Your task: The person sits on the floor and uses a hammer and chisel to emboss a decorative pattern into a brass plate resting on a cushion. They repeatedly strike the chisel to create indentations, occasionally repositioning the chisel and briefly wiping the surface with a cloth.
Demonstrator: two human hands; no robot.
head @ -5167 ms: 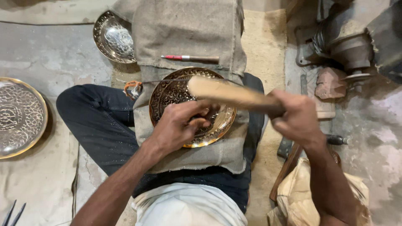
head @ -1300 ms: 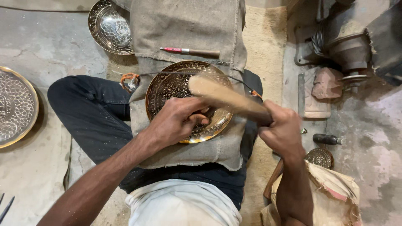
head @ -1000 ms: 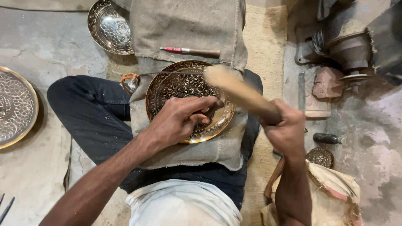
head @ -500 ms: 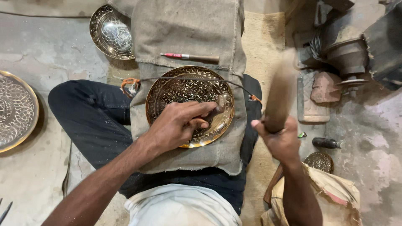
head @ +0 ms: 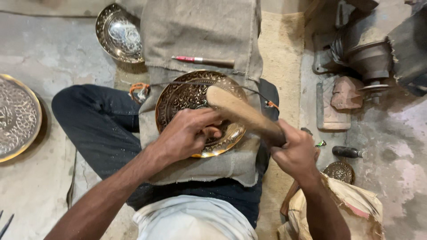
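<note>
Taking the engraved brass plate [head: 187, 95] on the person's lap as the landmark: far to its left a large silver-toned engraved tray [head: 15, 116] lies on the concrete floor [head: 53, 53], cut off by the picture's edge. Up and left of the plate a smaller shiny bowl [head: 119, 34] sits at the edge of a burlap cloth [head: 200, 31], which runs under the plate and over the dark trousers [head: 98, 129]. Just above the plate a red-tipped pen-like tool [head: 202, 60] lies on that cloth. The left hand [head: 187, 135] rests on the plate's lower half, fingers curled tight around something small that cannot be made out. A wooden mallet [head: 242, 114] slants over the plate's right side, its rounded head above the engraved face; the right hand [head: 296, 153] is wrapped firmly about its handle, just right of the plate's rim. Further right stand a dark metal machine part [head: 367, 58] and a pinkish block [head: 347, 92], with a small engraved disc [head: 340, 171] below them.
</note>
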